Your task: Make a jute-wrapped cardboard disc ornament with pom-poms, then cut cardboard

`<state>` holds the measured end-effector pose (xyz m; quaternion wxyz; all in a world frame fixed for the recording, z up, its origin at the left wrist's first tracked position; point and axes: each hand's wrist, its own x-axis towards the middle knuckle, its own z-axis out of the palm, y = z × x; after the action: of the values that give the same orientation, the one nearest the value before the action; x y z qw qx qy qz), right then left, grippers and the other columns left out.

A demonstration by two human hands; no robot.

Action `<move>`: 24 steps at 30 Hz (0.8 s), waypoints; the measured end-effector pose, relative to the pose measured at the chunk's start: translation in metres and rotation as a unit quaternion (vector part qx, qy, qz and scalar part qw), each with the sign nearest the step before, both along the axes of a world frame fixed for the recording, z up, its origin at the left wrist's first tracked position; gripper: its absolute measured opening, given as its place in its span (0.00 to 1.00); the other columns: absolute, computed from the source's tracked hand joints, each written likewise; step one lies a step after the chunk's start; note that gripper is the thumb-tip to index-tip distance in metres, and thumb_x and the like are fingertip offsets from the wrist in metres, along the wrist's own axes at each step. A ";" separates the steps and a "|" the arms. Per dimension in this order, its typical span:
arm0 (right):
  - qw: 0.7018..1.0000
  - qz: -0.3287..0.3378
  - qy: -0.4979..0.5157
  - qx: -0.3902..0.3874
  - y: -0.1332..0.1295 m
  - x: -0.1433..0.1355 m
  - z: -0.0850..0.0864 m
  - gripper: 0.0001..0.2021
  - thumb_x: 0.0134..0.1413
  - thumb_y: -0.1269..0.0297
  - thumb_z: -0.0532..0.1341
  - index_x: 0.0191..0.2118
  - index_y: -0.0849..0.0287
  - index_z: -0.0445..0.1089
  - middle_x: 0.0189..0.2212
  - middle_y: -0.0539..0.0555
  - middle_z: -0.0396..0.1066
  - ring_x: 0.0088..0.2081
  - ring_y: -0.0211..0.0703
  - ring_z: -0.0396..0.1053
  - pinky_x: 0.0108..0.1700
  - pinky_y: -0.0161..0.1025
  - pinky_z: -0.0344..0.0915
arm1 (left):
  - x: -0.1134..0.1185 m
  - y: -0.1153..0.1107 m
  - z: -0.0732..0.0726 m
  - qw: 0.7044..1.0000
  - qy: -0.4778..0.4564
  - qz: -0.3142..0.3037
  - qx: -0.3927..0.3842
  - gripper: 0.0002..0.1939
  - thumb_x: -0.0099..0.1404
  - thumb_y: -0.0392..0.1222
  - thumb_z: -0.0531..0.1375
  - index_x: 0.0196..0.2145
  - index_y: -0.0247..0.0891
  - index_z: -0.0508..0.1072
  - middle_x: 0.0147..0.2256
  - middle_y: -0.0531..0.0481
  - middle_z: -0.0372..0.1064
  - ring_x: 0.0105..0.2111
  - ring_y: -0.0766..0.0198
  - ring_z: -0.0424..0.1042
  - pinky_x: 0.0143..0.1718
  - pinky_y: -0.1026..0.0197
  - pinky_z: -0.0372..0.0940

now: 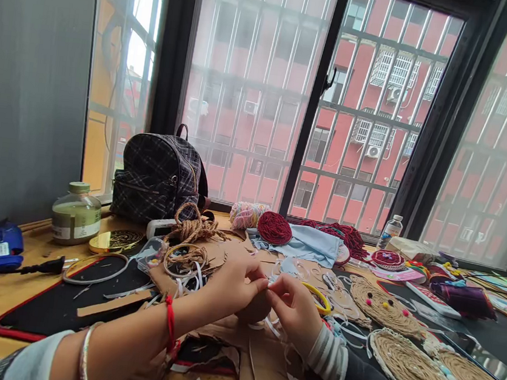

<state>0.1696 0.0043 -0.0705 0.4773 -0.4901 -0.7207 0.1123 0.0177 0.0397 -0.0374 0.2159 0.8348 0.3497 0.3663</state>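
Observation:
My left hand (pixel 236 279) and my right hand (pixel 297 308) meet at the middle of the table. Thumb and forefinger are pinched together on each, and the fingertips almost touch. Whatever lies between them is too small to make out. Just below the fingers a brown rounded thing (pixel 254 312) shows in part, mostly covered by my hands. Beneath lies torn brown cardboard (pixel 270 369) with white strips scattered on it. A yellow ring (pixel 320 299) is close behind my right hand. Beyond my left wrist sits a bundle of jute rope (pixel 196 230) with a hoop (pixel 185 261).
At the left are a blue glue gun (pixel 2 250), a glass jar (pixel 75 218) and a plaid backpack (pixel 158 176). Coiled jute mats (pixel 418 376) lie at the right. Dark red yarn (pixel 275 228), blue cloth (pixel 315 244) and a bottle (pixel 390 231) stand along the window.

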 end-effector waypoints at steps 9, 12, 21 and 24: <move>1.000 -0.003 -0.010 0.001 0.003 0.003 -0.001 0.07 0.48 0.64 0.55 0.24 0.59 0.61 0.21 0.50 0.64 0.25 0.39 0.61 0.26 0.35 0.59 | -0.001 0.009 -0.005 0.997 -0.017 -0.038 -0.066 0.13 0.58 0.44 0.53 0.25 0.33 0.70 0.24 0.51 0.67 0.27 0.63 0.64 0.29 0.63 0.57; 1.000 0.004 -0.007 -0.006 0.004 0.005 -0.002 0.06 0.48 0.64 0.55 0.24 0.59 0.61 0.21 0.50 0.64 0.25 0.38 0.61 0.26 0.35 0.58 | -0.004 0.011 -0.002 0.997 -0.017 -0.047 -0.057 0.11 0.57 0.43 0.54 0.26 0.33 0.71 0.25 0.51 0.69 0.28 0.63 0.65 0.31 0.63 0.58; 1.000 0.007 -0.004 -0.026 0.002 0.003 0.000 0.06 0.47 0.64 0.55 0.24 0.59 0.60 0.22 0.51 0.63 0.26 0.41 0.61 0.28 0.37 0.59 | -0.001 0.013 -0.009 1.000 -0.009 0.001 -0.004 0.09 0.56 0.42 0.55 0.24 0.34 0.70 0.24 0.51 0.69 0.28 0.63 0.66 0.32 0.62 0.58; 1.000 0.000 -0.013 -0.027 0.002 0.003 0.003 0.06 0.47 0.65 0.55 0.24 0.59 0.60 0.22 0.51 0.63 0.26 0.41 0.62 0.28 0.37 0.59 | -0.002 0.016 -0.009 0.998 -0.011 -0.038 -0.048 0.13 0.58 0.45 0.53 0.24 0.34 0.71 0.23 0.52 0.68 0.26 0.64 0.65 0.29 0.64 0.59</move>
<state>0.1729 0.0064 -0.0676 0.4545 -0.5045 -0.7233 0.1253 0.0158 0.0558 -0.0465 0.2730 0.8321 0.3330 0.3495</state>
